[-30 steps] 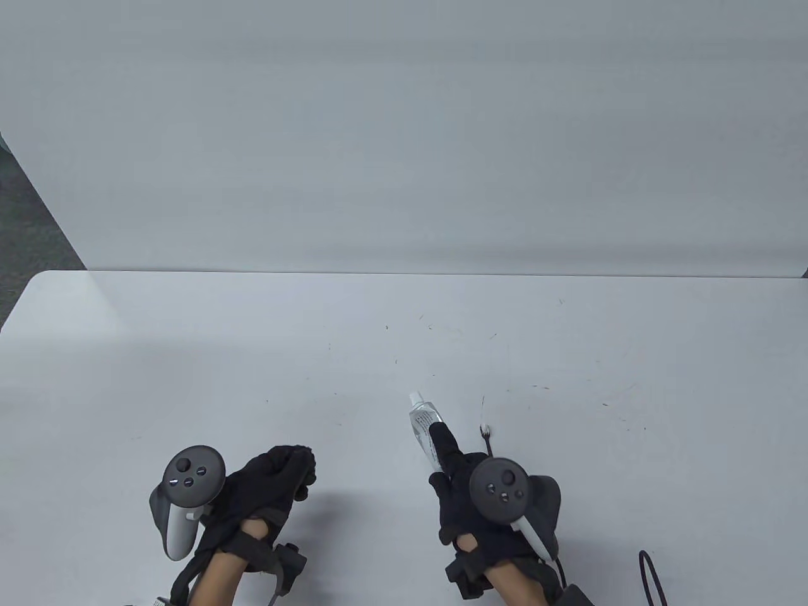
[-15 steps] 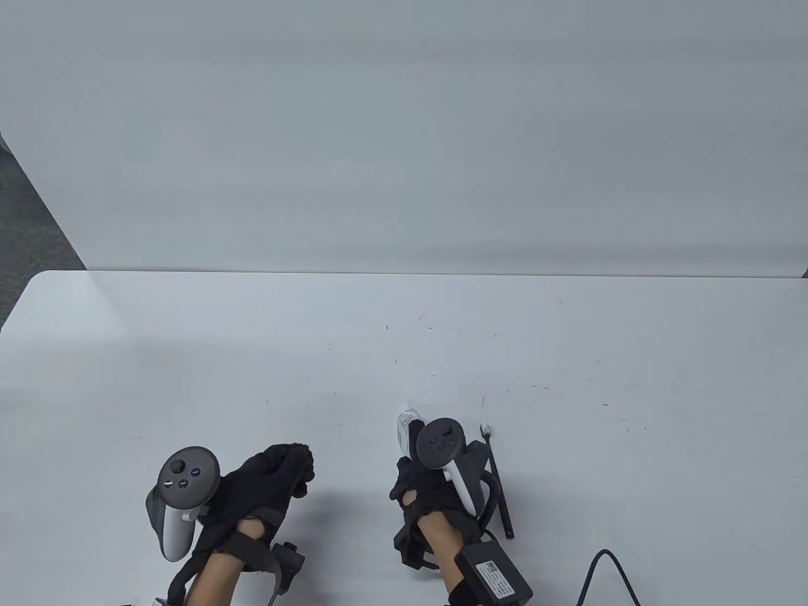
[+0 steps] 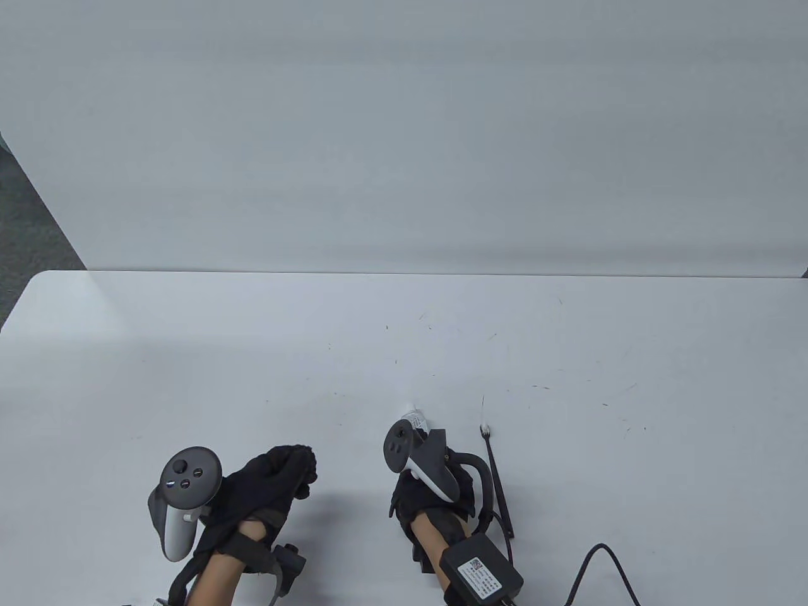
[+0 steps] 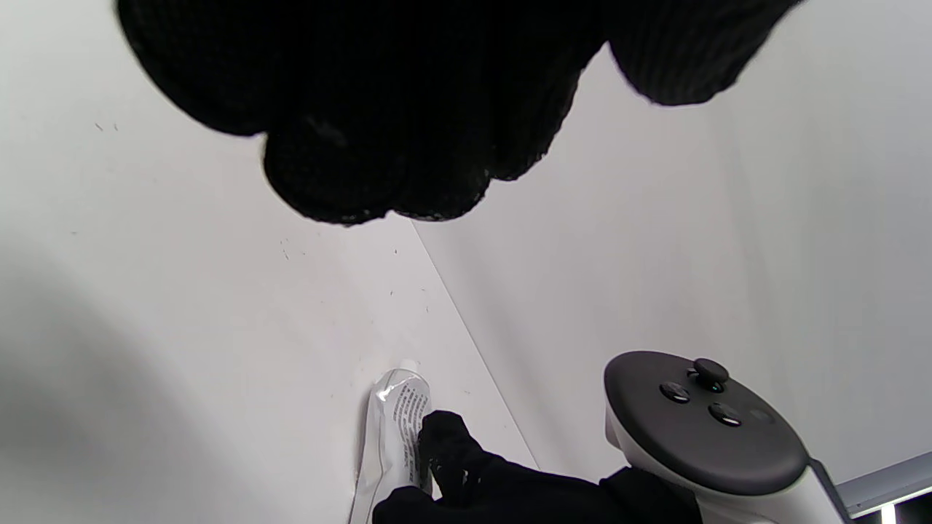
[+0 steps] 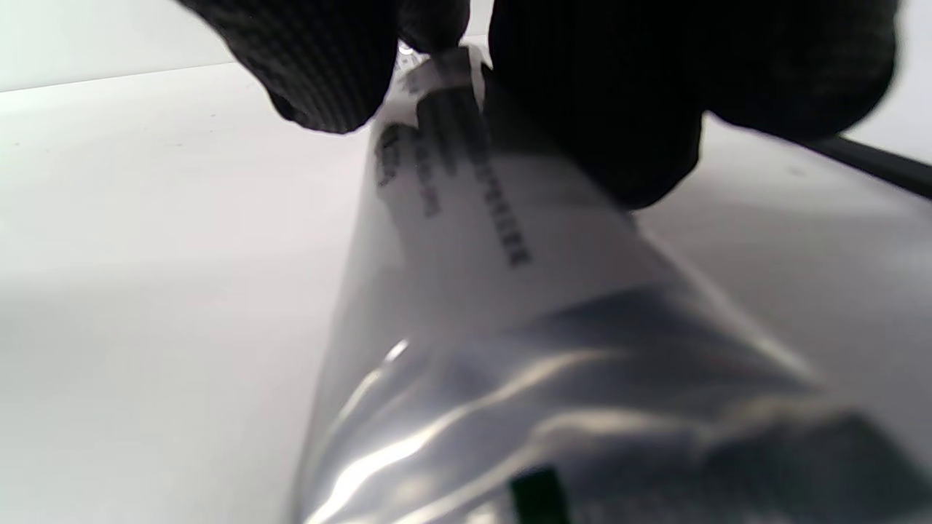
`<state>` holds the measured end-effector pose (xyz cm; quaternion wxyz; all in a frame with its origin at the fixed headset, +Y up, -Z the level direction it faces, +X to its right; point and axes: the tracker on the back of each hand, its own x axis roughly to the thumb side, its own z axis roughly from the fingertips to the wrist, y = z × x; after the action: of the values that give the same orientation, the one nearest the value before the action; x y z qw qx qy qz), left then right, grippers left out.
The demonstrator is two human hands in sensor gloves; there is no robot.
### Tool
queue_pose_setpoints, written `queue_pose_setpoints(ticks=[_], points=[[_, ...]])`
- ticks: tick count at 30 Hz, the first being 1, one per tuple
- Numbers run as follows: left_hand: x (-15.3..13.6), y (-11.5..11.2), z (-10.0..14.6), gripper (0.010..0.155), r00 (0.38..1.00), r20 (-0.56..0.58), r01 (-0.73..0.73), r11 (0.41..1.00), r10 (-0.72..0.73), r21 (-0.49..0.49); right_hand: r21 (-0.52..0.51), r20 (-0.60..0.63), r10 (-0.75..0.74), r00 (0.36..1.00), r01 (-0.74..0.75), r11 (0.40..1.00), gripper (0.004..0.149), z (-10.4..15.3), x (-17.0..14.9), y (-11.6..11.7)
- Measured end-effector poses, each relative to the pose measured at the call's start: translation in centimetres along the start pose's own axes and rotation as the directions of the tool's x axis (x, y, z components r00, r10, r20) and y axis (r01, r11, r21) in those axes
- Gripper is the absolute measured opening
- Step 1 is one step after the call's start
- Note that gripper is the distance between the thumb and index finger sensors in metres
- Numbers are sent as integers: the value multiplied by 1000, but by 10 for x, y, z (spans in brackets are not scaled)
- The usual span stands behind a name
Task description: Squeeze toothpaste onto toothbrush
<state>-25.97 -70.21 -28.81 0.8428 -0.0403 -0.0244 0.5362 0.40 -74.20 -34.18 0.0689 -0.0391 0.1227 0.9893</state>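
A silvery toothpaste tube (image 3: 414,418) with a white cap lies near the table's front middle. My right hand (image 3: 435,486) grips it; most of the tube is hidden under the hand and tracker. The right wrist view shows the tube (image 5: 495,306) close up, with gloved fingers (image 5: 604,94) pinching it on both sides. It also shows in the left wrist view (image 4: 397,429). A black toothbrush (image 3: 497,483) with white bristles lies on the table just right of my right hand. My left hand (image 3: 278,476) rests at the front left, fingers curled, holding nothing.
The white table (image 3: 252,353) ends at a grey wall behind. A black cable (image 3: 600,562) runs from my right wrist at the front edge. A strip of dark floor (image 3: 25,221) shows at the far left.
My right hand has rolled leftward over the tube and drawn it back slightly, uncovering the toothbrush handle. The left hand has stayed in place.
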Motion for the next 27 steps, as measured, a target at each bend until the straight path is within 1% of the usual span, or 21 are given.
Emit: queue_pose_setpoints(ticks=[10,12,13,14,15,16,17,18,19,20,21,22,23,24,25,27], points=[[0,-1,0,51,1000,-7,7,1000,-8,-3,23,8,-44,999,44,999,59,4,-14,-12],[1,0,0,51,1000,-3,9,1000,-9,0,28,35,-77,996,76,997,61,8,-16,-21],[2,2,1,51,1000,4,15,1000,-15,6,34,61,-109,992,107,994,62,13,-19,-34],[3,3,1,51,1000,-2,23,1000,-23,12,28,73,-120,990,118,993,62,16,-20,-40],[4,6,3,51,999,-5,40,998,-40,40,-15,115,-151,982,154,988,62,24,-24,-55],[6,8,4,52,999,3,54,997,-54,63,-61,147,-174,974,184,981,62,29,-28,-65],[10,12,7,53,996,17,83,990,-86,111,-154,228,-210,951,248,956,61,41,-36,-84],[15,16,10,55,990,35,131,978,-139,160,-227,303,-227,925,302,926,60,51,-45,-98],[21,19,15,58,977,59,190,958,-207,214,-301,391,-228,891,358,884,59,63,-54,-110],[26,20,18,61,963,79,233,940,-260,248,-331,432,-223,874,383,863,58,69,-58,-114],[35,20,23,65,924,100,325,896,-369,303,-423,531,-166,831,429,798,56,83,-71,-122],[44,19,28,68,856,108,442,823,-506,356,-500,557,-95,825,425,755,55,95,-81,-126],[49,17,31,74,796,111,520,765,-595,380,-537,553,-60,831,411,737,54,100,-86,-126],[57,12,35,78,680,110,635,657,-725,406,-614,538,26,842,371,697,54,109,-97,-126],[61,8,37,83,603,106,694,585,-791,419,-662,521,90,849,335,670,55,115,-105,-123],[67,-3,41,93,409,76,800,397,-910,450,-720,487,198,851,262,643,59,122,-119,-116]])
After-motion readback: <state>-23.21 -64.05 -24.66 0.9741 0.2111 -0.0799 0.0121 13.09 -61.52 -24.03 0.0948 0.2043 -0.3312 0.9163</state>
